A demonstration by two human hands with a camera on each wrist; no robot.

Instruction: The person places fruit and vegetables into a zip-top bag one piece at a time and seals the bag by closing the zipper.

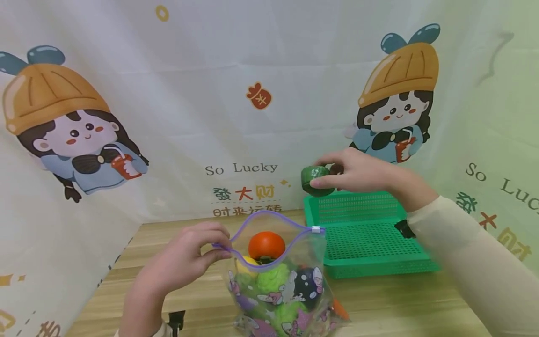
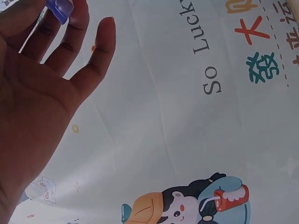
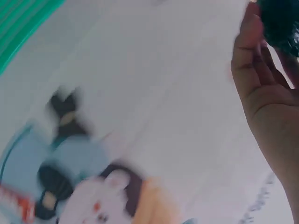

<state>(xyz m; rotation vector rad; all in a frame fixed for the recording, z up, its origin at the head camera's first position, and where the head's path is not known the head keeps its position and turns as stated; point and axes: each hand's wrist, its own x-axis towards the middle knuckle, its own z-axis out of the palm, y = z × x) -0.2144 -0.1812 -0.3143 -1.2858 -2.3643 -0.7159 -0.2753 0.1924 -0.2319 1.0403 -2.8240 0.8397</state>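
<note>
In the head view, my left hand (image 1: 183, 257) pinches the purple zip rim at the left corner of a clear zip bag (image 1: 313, 252). The bag's mouth gapes, and a white slider (image 1: 316, 229) sits at its right corner. Inside are a round orange-red fruit (image 1: 267, 244), something yellow (image 1: 247, 265), light green leafy pieces (image 1: 273, 278) and a dark purple piece (image 1: 305, 283). My right hand (image 1: 358, 171) grips a glossy, dark green rounded vegetable (image 1: 313, 180), raised over the basket's back left corner. The left wrist view catches a bit of purple bag rim (image 2: 60, 10) at the fingers.
A green plastic basket (image 1: 379, 270) with mesh walls stands to the right of the bag on the wood-grain table (image 1: 202, 299). Something orange (image 1: 339, 309) shows at the bag's lower right. Printed cloth (image 1: 189, 117) hangs behind and at both sides.
</note>
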